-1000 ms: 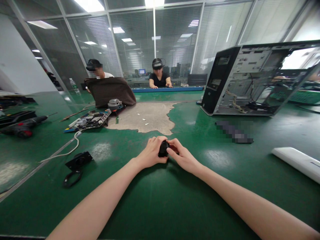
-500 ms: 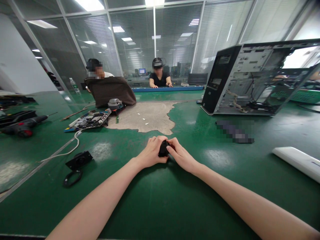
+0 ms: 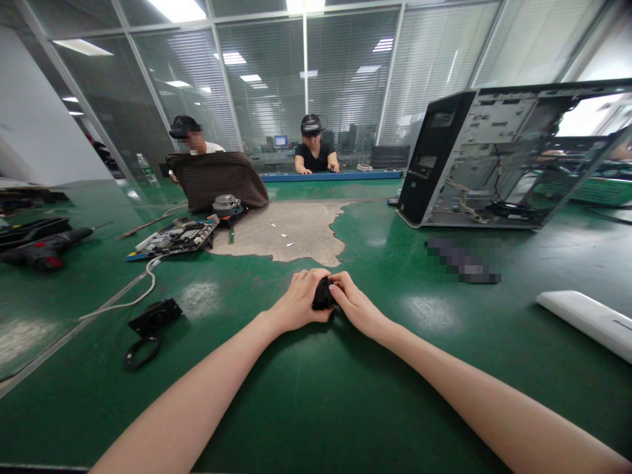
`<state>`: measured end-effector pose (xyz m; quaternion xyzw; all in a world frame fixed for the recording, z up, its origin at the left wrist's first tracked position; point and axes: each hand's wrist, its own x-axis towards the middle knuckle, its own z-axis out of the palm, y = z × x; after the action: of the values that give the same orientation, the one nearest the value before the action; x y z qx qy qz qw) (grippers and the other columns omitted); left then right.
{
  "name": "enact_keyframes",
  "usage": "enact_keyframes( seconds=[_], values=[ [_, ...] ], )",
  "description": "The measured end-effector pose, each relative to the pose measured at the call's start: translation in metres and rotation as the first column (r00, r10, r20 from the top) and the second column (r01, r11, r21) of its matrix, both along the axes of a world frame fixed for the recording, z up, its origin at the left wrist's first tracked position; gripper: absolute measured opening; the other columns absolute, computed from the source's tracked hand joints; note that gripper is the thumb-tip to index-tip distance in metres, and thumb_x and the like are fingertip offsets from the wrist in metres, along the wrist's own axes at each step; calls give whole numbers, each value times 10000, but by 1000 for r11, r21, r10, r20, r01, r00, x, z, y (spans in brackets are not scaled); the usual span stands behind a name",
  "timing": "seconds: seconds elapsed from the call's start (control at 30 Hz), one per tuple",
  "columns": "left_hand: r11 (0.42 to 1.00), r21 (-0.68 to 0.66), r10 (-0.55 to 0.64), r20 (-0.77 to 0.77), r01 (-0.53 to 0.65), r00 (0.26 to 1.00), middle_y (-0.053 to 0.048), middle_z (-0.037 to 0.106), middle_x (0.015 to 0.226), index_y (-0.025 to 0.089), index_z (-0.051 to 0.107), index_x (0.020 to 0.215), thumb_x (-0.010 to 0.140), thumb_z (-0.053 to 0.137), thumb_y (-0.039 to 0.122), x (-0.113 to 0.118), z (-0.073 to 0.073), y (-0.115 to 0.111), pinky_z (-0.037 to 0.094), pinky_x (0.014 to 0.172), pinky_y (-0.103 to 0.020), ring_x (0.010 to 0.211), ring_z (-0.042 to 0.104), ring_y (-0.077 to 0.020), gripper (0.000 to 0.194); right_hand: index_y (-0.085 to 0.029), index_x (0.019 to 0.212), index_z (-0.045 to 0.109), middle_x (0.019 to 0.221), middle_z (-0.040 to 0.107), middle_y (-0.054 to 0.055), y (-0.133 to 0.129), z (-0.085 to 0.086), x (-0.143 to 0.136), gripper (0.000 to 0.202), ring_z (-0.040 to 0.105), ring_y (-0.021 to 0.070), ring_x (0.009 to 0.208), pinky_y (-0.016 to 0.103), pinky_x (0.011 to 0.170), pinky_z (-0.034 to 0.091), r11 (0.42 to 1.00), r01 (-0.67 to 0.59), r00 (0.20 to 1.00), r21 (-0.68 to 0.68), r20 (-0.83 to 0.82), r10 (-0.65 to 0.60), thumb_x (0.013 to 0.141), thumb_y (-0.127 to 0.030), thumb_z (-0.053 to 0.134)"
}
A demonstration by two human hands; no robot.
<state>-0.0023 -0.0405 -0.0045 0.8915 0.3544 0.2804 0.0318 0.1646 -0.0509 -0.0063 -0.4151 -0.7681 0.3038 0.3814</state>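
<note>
A small black object (image 3: 322, 294) is held between my hands over the green table (image 3: 316, 401). My left hand (image 3: 301, 299) is wrapped round its left side, thumb below and fingers above. From the right, my right hand (image 3: 358, 304) presses its fingertips and thumb on the object's right edge. What the right fingertips pinch there is too small to make out. Off to the left lie a black part with a round opening (image 3: 157, 316) and a black ring-shaped piece (image 3: 141, 353).
An open computer case (image 3: 439, 158) stands at the right, with a white object (image 3: 587, 319) nearer me. Circuit boards (image 3: 178, 237), a cable (image 3: 151, 280) and a power drill (image 3: 47, 250) lie left. Two people (image 3: 316, 157) (image 3: 197, 143) sit across the table.
The fingers of my right hand have shifted very slightly at the black object's right edge. My left hand keeps its hold.
</note>
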Motion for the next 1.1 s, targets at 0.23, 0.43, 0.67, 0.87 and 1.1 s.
enact_keyframes(
  seconds=[0.23, 0.43, 0.67, 0.87, 1.1],
  values=[
    [1000, 4, 9, 10, -9, 1000, -61, 467, 1113, 217, 287, 1150, 636, 617, 237, 0, 0, 0, 324, 846, -376, 965, 446, -236, 611, -206, 976, 445, 916, 516, 32, -5, 0, 4, 132, 491, 176, 884, 343, 829, 385, 995, -43, 999, 86, -16, 45, 859, -251, 405],
    [1000, 3, 11, 20, -11, 1000, -65, 471, 1089, 210, 291, 1153, 625, 626, 236, 0, 0, 0, 324, 842, -370, 954, 448, -234, 626, -201, 867, 425, 807, 497, 0, 5, -4, -3, 84, 505, 143, 762, 300, 742, 420, 1000, -8, 981, -27, -192, 3, 845, -282, 429],
    [1000, -6, 6, 13, -6, 1000, -57, 470, 1106, 220, 295, 1144, 637, 610, 237, 0, 1, -1, 321, 846, -375, 961, 444, -235, 597, -202, 958, 460, 878, 554, 27, 0, -3, 1, 122, 531, 165, 832, 340, 792, 414, 998, -64, 993, -10, -100, 63, 860, -257, 412],
    [1000, -10, 11, 11, -11, 1000, -62, 471, 1091, 208, 296, 1140, 638, 610, 235, 0, 1, -1, 327, 845, -379, 957, 452, -234, 593, -221, 982, 429, 913, 533, 17, -7, -1, 2, 136, 541, 153, 856, 329, 814, 411, 998, -57, 991, 23, -122, 60, 847, -235, 434],
    [1000, -4, 22, 5, -22, 1000, -64, 471, 1082, 212, 290, 1150, 640, 619, 255, 0, 0, 1, 334, 841, -376, 963, 448, -241, 608, -194, 997, 431, 943, 542, 38, 4, -7, 0, 156, 536, 159, 889, 344, 838, 408, 998, -34, 986, -60, -162, 23, 856, -256, 409]
  ],
)
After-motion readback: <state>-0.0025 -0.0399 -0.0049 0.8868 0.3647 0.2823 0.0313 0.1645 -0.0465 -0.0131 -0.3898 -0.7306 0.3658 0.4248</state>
